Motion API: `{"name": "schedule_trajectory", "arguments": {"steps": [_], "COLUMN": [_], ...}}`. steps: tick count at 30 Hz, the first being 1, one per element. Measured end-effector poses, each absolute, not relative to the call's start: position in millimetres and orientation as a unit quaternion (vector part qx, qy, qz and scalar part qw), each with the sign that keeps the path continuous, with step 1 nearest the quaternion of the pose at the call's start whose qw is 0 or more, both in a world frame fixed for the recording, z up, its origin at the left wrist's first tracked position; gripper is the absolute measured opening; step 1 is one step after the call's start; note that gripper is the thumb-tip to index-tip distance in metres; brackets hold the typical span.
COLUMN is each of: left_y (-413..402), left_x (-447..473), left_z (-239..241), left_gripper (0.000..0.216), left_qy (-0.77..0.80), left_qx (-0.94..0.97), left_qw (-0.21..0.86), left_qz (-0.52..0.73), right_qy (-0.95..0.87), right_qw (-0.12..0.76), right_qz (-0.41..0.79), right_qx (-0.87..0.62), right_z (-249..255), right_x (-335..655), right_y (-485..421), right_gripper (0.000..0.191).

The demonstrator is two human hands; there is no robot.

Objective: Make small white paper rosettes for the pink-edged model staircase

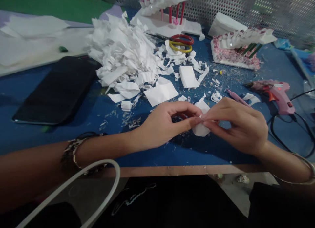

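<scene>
Above the front part of the blue table, my left hand (169, 121) and my right hand (238, 126) meet fingertip to fingertip. Both pinch a small white piece of paper (202, 129), which shows above and below the fingers. Its exact shape between the fingertips is hidden. Just beyond the hands lie a flat white paper rectangle (161, 93) and a folded white paper block (188, 77). A pink pen-like stick (237, 97) lies behind my right hand, with a curled paper scrap (216, 96) to its left.
A heap of torn white paper (125, 51) fills the back middle, with red-and-yellow-handled scissors (180, 46) beside it. A black phone (56, 90) lies left. At right are a pink glue gun (278, 93) with its cord and a white-pink paper model (236, 51). Another model (167, 24) stands behind.
</scene>
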State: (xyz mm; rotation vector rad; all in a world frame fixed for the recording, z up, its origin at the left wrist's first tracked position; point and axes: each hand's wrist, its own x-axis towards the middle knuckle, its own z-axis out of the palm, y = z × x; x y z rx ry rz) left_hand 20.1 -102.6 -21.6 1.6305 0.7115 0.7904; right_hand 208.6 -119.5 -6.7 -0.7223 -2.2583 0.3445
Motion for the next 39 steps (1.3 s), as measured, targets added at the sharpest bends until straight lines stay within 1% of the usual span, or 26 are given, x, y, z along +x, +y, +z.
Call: {"name": "schedule_trajectory", "arguments": {"steps": [4,8,12,16,20,25,29,35,39], "left_y": [-103,-102,-102,-104,-105,-106,-107,-109,-109], "left_x": [18,18,18,19,20,19,20,19,19], "left_z": [-22,-23,-25,-23,-19,-20,-22,-23,-22], "left_gripper": [0.010,0.010,0.011,0.012,0.010,0.010,0.009,0.006,0.008], "left_qy": [0.293,0.299,0.310,0.310,0.310,0.318,0.302,0.302,0.299], "left_qx": [0.697,0.697,0.699,0.700,0.703,0.738,0.759,0.780,0.788], "left_qw": [0.565,0.567,0.568,0.569,0.561,0.493,0.453,0.395,0.386], "left_qz": [0.331,0.321,0.304,0.300,0.306,0.334,0.356,0.379,0.375], "right_qy": [-0.903,-0.915,-0.923,-0.922,-0.913,-0.869,-0.828,-0.809,-0.803], "right_qw": [0.315,0.288,0.275,0.278,0.295,0.348,0.372,0.374,0.387], "right_qz": [0.084,0.040,-0.011,-0.020,0.017,0.125,0.199,0.208,0.211], "right_qx": [-0.278,-0.280,-0.268,-0.269,-0.281,-0.330,-0.370,-0.403,-0.401], "right_z": [-3,-2,0,-1,-2,-3,-4,-8,-10], "right_x": [213,216,218,219,216,207,205,203,203], "right_y": [-121,-123,-124,-125,-126,-124,-123,-125,-125], "right_gripper": [0.022,0.024,0.021,0.020,0.018,0.010,0.004,0.005,0.007]}}
